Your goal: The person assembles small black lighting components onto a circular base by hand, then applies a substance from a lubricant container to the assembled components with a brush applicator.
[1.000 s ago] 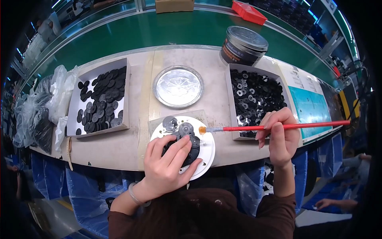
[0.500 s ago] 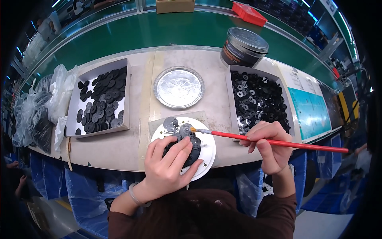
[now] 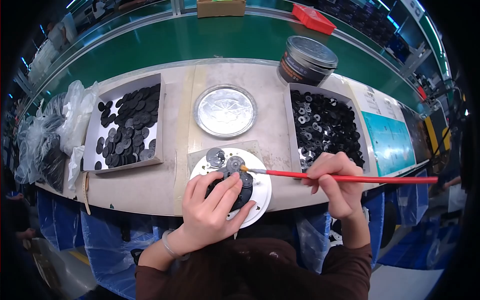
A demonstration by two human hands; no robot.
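Note:
A red-handled paintbrush (image 3: 320, 176) is pinched in my right hand (image 3: 337, 185). Its yellowish bristle tip touches a dark grey gear (image 3: 235, 163). That gear sits with other gears on a white round plate (image 3: 261, 200), close to the table's near edge. My left hand (image 3: 210, 207) lies over the plate with its fingers stretched across a black disc (image 3: 245, 195), pressing on it. The fingers cover part of the disc and its gears. At the plate's upper left shows another grey gear (image 3: 215, 157).
A white box of black discs (image 3: 132, 125) stands at left; a box of small black parts (image 3: 327, 125) stands at right. Beyond the plate lies a round metal lid (image 3: 225, 110). A lidded tin (image 3: 307, 60) is behind the right box. Plastic bags (image 3: 55, 130) lie far left.
The brush tip has shifted slightly down on the gear, and the handle's far end has risen a little. My left hand looks unmoved.

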